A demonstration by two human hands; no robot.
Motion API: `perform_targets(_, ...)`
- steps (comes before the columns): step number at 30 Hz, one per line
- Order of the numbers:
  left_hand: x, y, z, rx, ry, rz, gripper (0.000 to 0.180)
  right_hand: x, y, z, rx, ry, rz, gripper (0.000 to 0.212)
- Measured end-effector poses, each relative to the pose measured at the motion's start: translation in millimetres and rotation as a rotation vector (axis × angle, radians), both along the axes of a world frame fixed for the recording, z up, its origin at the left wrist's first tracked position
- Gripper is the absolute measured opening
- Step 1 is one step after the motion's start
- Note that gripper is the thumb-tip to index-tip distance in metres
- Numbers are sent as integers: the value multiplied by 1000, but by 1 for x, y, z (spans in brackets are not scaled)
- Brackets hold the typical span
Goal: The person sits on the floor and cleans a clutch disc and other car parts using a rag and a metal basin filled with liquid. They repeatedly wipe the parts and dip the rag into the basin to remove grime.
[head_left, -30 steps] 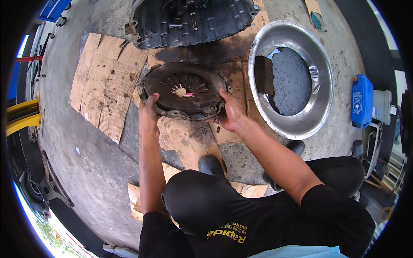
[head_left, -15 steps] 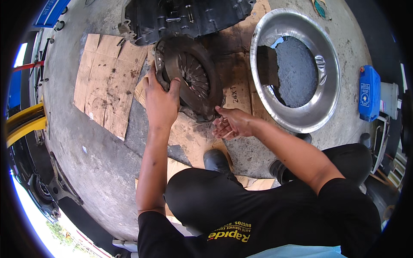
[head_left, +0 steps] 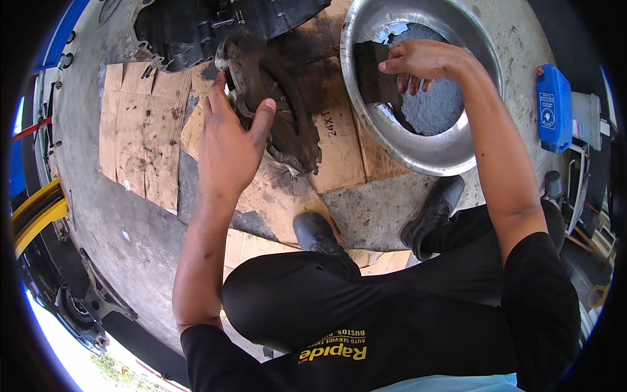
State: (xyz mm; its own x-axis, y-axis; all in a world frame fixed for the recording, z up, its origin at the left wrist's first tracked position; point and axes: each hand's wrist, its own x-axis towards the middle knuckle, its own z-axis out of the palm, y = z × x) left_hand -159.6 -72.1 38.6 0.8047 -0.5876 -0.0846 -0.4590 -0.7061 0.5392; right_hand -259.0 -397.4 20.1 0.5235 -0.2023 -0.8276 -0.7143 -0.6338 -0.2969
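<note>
My left hand (head_left: 228, 140) grips the rim of a dark, dirty clutch pressure plate (head_left: 302, 134), its thumb on the face and its fingers along the left edge. The plate stands tilted on stained cardboard, its finger springs partly showing. Over the shiny metal basin (head_left: 450, 157) hangs my right hand (head_left: 424, 60), palm down, fingers loosely bent and apart, with nothing seen in them. Its thumb is near a dark brown flat rectangular piece (head_left: 373, 81) inside the basin. A grey, rough-looking patch (head_left: 434, 108) fills the basin's middle, partly hidden by the hand.
Stained cardboard (head_left: 147, 130) lies on the concrete floor at the left. A large black housing or pan (head_left: 189, 32) lies beyond the pressure plate. To the right stand a blue jug (head_left: 554, 108) and a pale bucket (head_left: 586, 117). A yellow bar (head_left: 42, 215) is at far left.
My right hand has left the lower edge of the pressure plate and moved up and right over the basin. The left hand keeps hold; the plate is tipped more on edge. The view has shifted.
</note>
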Motion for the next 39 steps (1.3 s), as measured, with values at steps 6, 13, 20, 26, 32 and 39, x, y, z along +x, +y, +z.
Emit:
perform_targets(6,30,0,-11,81,215,12,98,8,-29,-58,-117,119,-130,73)
perform_targets(13,19,-18,7,303,253,-115,90,-31,12,-162,-360,-209,-232,106)
perform_targets(20,14,-6,2,286,377,5,100,-29,40,-182,-444,-543,-124,97)
perform_targets(26,3,-5,6,265,377,101,102,-54,1,-219,-385,-581,-44,56)
perform_targets(32,4,-19,14,480,194,-99,88,-65,-56,-231,-449,-544,-228,35)
perform_targets(39,7,-36,10,725,-63,-427,45,-51,-71,-168,-459,-530,-462,54)
